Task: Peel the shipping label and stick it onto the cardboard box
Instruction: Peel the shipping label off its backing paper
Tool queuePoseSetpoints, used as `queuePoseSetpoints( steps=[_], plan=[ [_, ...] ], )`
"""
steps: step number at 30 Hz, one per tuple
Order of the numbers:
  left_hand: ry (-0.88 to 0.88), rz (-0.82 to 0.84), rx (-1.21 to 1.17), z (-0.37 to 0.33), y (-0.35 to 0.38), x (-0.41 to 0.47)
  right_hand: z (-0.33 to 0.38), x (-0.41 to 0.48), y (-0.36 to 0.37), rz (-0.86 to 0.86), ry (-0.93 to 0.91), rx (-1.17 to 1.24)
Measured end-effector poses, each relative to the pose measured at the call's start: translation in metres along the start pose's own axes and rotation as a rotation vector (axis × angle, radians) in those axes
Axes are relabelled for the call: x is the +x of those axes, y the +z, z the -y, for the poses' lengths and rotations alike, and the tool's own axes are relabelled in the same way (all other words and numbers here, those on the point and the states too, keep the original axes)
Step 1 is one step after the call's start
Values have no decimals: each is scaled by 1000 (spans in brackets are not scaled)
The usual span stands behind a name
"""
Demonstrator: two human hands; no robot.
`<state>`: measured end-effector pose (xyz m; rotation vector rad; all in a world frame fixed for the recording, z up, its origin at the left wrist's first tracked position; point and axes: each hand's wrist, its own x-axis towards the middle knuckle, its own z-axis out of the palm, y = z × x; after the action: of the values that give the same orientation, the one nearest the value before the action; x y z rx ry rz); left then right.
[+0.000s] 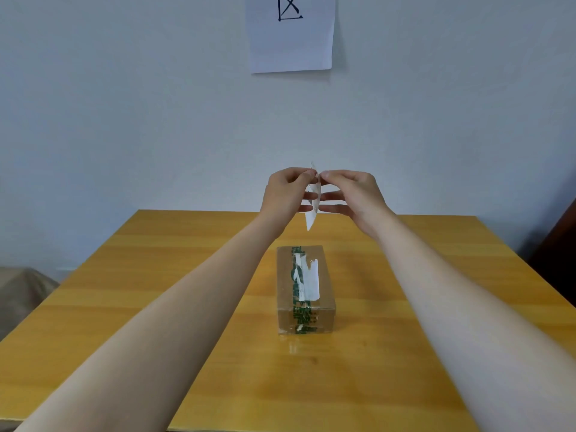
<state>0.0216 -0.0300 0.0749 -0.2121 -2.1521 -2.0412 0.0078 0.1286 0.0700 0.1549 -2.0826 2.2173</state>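
A small white shipping label [312, 210] hangs edge-on in the air above the far end of the table, held between both hands. My left hand [285, 191] pinches its top edge from the left with thumb and forefinger. My right hand [352, 194] pinches the same top edge from the right, its other fingers spread toward the sheet. Below and nearer to me a long brown cardboard box [325, 294] lies on the table, with green printed tape down its middle and torn white label remnants [310, 279] on its top.
The yellow wooden table [156, 291] spreads to both sides of the box. A white paper sheet [291, 32] with a black mark hangs on the pale wall behind. A dark piece of furniture [558, 241] stands at the right, a beige object [21, 288] at the left.
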Motion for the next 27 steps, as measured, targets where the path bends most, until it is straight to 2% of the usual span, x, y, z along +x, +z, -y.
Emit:
queuePoseSetpoints(
  steps=[27],
  plan=[
    [-13,11,53,7,2,2,-6,-5,-9,10,-6,-90]
  ],
)
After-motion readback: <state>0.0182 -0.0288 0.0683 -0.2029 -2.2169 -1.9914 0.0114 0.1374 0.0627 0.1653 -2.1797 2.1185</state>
